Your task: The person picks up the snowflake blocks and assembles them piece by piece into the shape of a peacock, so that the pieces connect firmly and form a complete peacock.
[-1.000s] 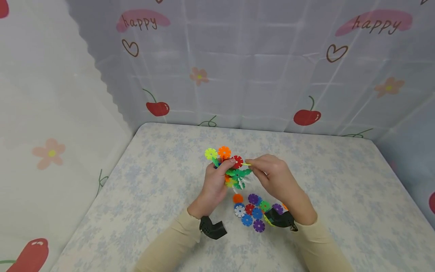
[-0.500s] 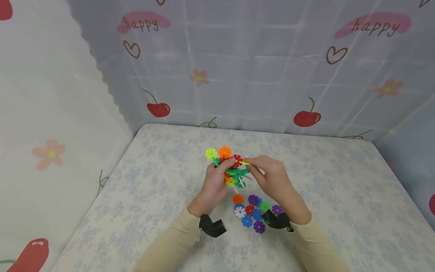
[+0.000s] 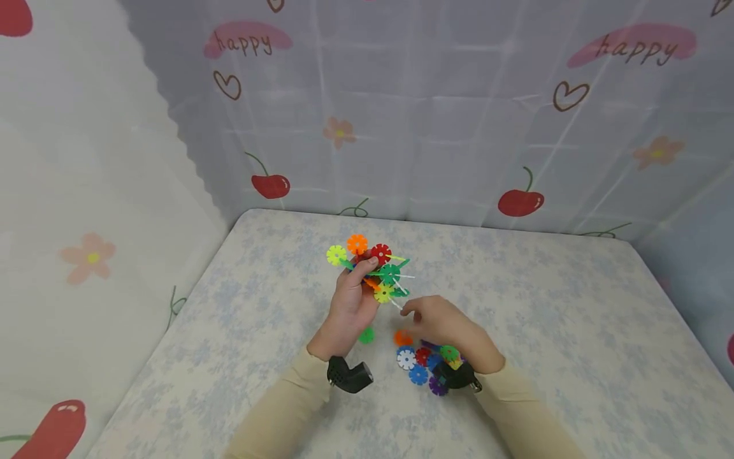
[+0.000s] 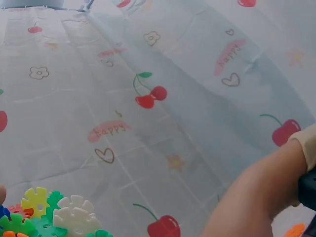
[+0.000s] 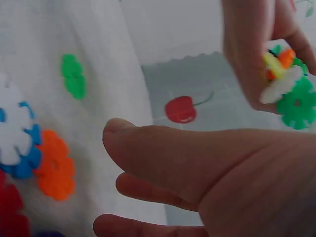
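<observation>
My left hand [image 3: 351, 303] grips a cluster of joined snowflake discs [image 3: 390, 275], with the thumb pressed over it. Red, orange, yellow, green and white notched discs stick out on several sides. On the cluster's red disc [image 3: 381, 254], a yellow disc [image 3: 395, 257] stands edge-on. Lower and to the right, my right hand [image 3: 444, 322] hovers over loose discs, touching none that I can see. Its thumb and fingers are apart with nothing between them in the right wrist view. An orange disc [image 5: 55, 165] lies nearest to it. The left wrist view catches only part of the cluster [image 4: 76, 217].
Loose discs lie on the table [image 3: 229, 331] below the hands, among them a white disc [image 3: 406, 357] and a blue disc [image 3: 418, 375]. A green disc [image 3: 366, 335] lies apart by the left wrist. The right wrist's camera [image 3: 455, 376] hides some discs. A patterned curtain [image 3: 424, 127] hangs behind.
My right hand has let go of the yellow disc, which stays on the cluster, and has moved down towards the loose discs. My left hand has shifted left and slightly up with the cluster.
</observation>
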### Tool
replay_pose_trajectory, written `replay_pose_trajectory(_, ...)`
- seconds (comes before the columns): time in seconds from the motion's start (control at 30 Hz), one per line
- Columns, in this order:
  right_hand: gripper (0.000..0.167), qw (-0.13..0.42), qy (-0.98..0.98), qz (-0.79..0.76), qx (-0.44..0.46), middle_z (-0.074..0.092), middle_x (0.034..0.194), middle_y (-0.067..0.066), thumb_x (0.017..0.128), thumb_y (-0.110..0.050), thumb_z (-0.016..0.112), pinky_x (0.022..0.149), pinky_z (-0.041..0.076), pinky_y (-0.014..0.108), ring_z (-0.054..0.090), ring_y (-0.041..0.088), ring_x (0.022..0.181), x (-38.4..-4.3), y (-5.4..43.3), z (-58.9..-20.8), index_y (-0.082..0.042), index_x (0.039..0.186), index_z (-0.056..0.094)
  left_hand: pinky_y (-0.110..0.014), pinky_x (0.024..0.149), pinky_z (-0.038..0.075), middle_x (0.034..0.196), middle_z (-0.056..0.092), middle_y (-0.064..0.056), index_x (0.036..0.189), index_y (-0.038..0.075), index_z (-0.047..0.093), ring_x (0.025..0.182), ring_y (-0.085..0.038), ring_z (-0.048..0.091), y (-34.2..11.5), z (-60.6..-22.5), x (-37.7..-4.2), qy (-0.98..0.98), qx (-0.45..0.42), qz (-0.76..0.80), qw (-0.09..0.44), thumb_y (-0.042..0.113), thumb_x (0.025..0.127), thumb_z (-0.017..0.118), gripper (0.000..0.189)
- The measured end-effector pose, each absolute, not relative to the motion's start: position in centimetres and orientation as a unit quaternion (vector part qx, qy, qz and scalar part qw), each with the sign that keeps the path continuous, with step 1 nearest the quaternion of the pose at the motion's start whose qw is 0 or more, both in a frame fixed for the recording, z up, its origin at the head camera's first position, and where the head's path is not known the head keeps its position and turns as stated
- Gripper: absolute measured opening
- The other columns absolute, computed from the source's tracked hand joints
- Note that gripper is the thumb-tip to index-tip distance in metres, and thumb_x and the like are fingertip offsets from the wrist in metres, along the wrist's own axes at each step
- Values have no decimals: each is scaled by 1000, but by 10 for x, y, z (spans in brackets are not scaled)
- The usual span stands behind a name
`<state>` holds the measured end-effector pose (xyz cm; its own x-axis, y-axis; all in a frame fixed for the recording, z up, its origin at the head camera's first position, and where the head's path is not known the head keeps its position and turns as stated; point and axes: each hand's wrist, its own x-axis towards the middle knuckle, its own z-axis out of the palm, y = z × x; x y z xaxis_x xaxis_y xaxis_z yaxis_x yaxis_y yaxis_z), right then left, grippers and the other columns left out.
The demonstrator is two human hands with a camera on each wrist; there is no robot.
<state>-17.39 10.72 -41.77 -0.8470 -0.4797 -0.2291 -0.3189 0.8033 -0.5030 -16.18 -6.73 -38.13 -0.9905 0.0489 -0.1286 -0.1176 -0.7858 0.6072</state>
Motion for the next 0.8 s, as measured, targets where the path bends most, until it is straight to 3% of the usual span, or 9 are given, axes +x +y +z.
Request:
replay_pose_trajectory(0.27, 26, 186, 942, -198, -196, 57, 72, -3, 79, -26, 87, 59, 41, 27, 51, 14, 65, -172, 92, -442, -13, 88, 67, -19, 93, 52, 110, 51, 1, 108, 11, 49, 109, -14, 51, -67, -379, -162, 337, -64, 939, 31, 5, 102, 49, 9)
replay_pose_trajectory(0.47, 28, 186, 940, -218, -184, 57, 70, -2, 80, -30, 87, 58, 41, 26, 51, 14, 62, -172, 94, -444, -12, 85, 66, -18, 95, 52, 116, 51, 0, 113, 10, 48, 114, -15, 50, -65, -379, -163, 350, -64, 934, 38, 7, 104, 49, 10)
replay_pose_trajectory(0.63, 35, 200, 934, -226, -192, 56, 69, -2, 74, -32, 90, 58, 39, 27, 51, 15, 62, -171, 95, -445, -13, 87, 64, -19, 93, 51, 110, 50, 1, 109, 11, 48, 108, -13, 51, -65, -380, -163, 357, -70, 930, 47, 8, 104, 50, 7)
replay_pose_trajectory(0.8, 32, 212, 934, -204, -204, 52, 67, -3, 75, -29, 89, 57, 37, 27, 50, 15, 62, -173, 97, -444, -14, 76, 60, -19, 90, 50, 107, 50, 2, 106, 12, 50, 104, -13, 50, -64, -382, -166, 359, -86, 928, 47, 8, 103, 52, 5)
